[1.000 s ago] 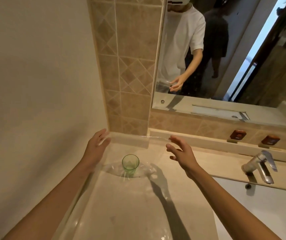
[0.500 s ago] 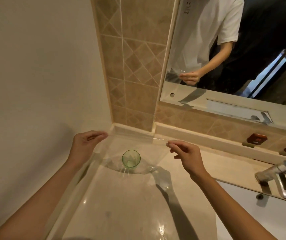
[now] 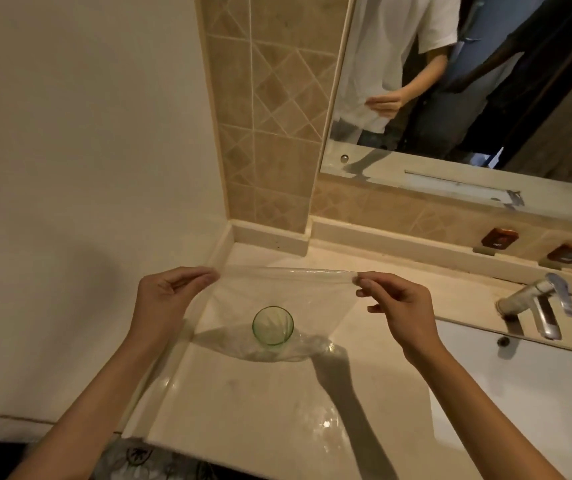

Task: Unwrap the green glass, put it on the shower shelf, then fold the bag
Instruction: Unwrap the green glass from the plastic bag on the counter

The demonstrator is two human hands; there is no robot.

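Observation:
A small green glass stands upright on the beige counter, near the left wall. A clear plastic bag hangs stretched above and in front of it, so I see the glass through the film. My left hand pinches the bag's top left corner. My right hand pinches the top right corner. The bag's lower edge droops onto the counter beside the glass.
A white sink basin with a chrome faucet lies at the right. A mirror above the backsplash reflects a person in a white shirt. Two small brown items sit on the ledge. The left wall runs close beside the counter.
Both hands went from open fingers to pinching the bag's top corners, and they pulled the bag taut and a little toward me. The glass stayed in place.

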